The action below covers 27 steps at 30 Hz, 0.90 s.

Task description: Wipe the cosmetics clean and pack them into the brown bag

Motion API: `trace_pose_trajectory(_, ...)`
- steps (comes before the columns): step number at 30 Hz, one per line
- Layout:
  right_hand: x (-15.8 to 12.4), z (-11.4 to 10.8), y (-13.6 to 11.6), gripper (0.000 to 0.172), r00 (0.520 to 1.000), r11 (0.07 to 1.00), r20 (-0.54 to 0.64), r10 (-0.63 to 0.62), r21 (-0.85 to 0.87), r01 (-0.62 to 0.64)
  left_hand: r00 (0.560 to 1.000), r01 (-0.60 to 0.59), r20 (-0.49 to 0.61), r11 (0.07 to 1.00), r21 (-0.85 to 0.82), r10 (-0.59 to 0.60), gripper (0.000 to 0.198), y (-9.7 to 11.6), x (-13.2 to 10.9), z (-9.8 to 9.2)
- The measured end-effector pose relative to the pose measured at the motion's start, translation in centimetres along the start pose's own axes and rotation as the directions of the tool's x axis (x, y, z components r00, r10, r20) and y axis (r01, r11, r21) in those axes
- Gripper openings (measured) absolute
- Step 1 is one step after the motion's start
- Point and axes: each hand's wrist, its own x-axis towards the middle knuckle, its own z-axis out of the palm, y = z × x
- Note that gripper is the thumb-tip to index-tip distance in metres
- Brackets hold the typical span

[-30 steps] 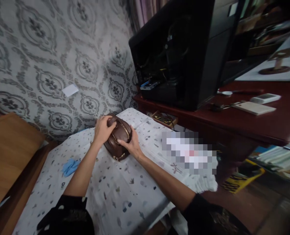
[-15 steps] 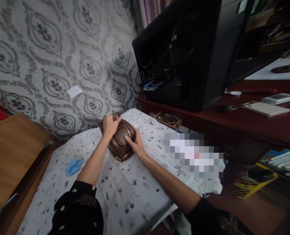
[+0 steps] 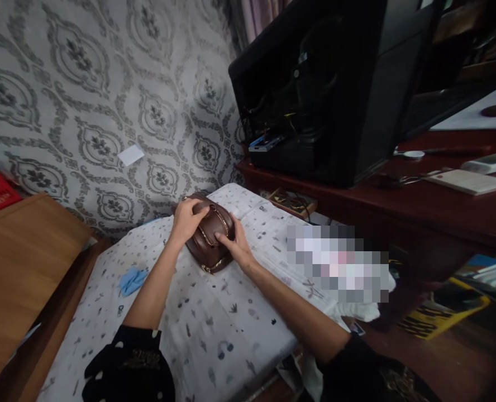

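Observation:
A brown leather handbag (image 3: 206,254) with gold zips and trim sits on a white patterned sheet (image 3: 206,335). My left hand (image 3: 188,219) grips its upper left part, thumb lying across the top and fingers curled over the far side, partly hidden. On the bag's right side is my right hand (image 3: 238,244), its thumb pressed on the front and the fingers around the edge. A crumpled blue cloth (image 3: 132,281) lies left of my left forearm.
A wooden cabinet (image 3: 25,262) borders the sheet on the left. To the right, a dark red desk (image 3: 432,215) carries a black computer case (image 3: 315,117). An open small drawer (image 3: 292,204) juts out beneath it. A blurred patch covers something on the sheet's right edge.
My left hand has let the bag's strap handle down and now lies flatter over its top. My right hand stays on the bag's side. The view has shifted slightly.

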Motion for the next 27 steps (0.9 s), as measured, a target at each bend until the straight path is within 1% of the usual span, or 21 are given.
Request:
trace_pose_trajectory(2, 0.1, -0.1, 0.0, 0.101, 1.0, 1.0, 0.011, 0.021, -0.012, -0.021, 1.0, -0.017, -0.014, 1.0, 0.0, 0.017, 0.017, -0.6, -0.8, -1.0)
trace_pose_trajectory(5, 0.1, -0.1, 0.1, 0.108, 1.0, 0.999, 0.022, 0.02, -0.026, -0.019, 1.0, 0.013, 0.008, 1.0, 0.005, -0.013, 0.017, -1.0, -2.0, -2.1)
trace_pose_trajectory(6, 0.1, -0.1, 0.2, 0.109, 1.0, 0.999, 0.025, 0.017, -0.029, -0.016, 0.999, 0.031, 0.006, 0.999, 0.035, -0.031, 0.014, -0.9, -2.3, -2.3)
trace_pose_trajectory(8, 0.1, 0.0, 0.3, 0.11, 1.0, 0.999, 0.024, 0.01, -0.033, -0.009, 0.998, 0.066, -0.017, 0.986, 0.15, -0.065, 0.01, -0.5, -2.9, -2.5)
trace_pose_trajectory(11, 0.1, 0.0, 0.2, 0.113, 1.0, 0.998, 0.017, -0.009, -0.056, 0.01, 0.995, 0.103, -0.04, 0.938, 0.331, -0.095, 0.013, 0.4, -3.3, -2.6)
trace_pose_trajectory(13, 0.0, 0.0, 0.1, 0.116, 1.0, 0.997, 0.023, -0.014, -0.081, 0.016, 0.992, 0.126, -0.036, 0.914, 0.386, -0.122, 0.015, 0.9, -3.5, -2.6)
trace_pose_trajectory(16, -0.1, 0.0, -0.2, 0.116, 0.999, 0.995, 0.038, -0.024, -0.098, 0.027, 0.989, 0.144, -0.031, 0.914, 0.38, -0.143, 0.014, 1.3, -3.6, -2.7)
trace_pose_trajectory(20, -0.4, 0.0, -0.5, 0.114, 0.998, 0.996, 0.05, -0.038, -0.079, 0.042, 0.991, 0.131, -0.034, 0.938, 0.321, -0.127, 0.015, 1.8, -3.9, -2.7)
trace_pose_trajectory(24, -0.4, 0.0, -0.8, 0.114, 0.998, 0.996, 0.054, -0.02, -0.086, 0.025, 0.993, 0.115, -0.028, 0.957, 0.266, -0.112, 0.014, 2.2, -4.6, -2.6)
trace_pose_trajectory(27, -0.4, 0.1, -0.9, 0.115, 0.998, 0.994, 0.056, 0.0, -0.109, 0.006, 0.994, 0.112, -0.025, 0.969, 0.22, -0.11, 0.012, 2.1, -4.9, -2.5)
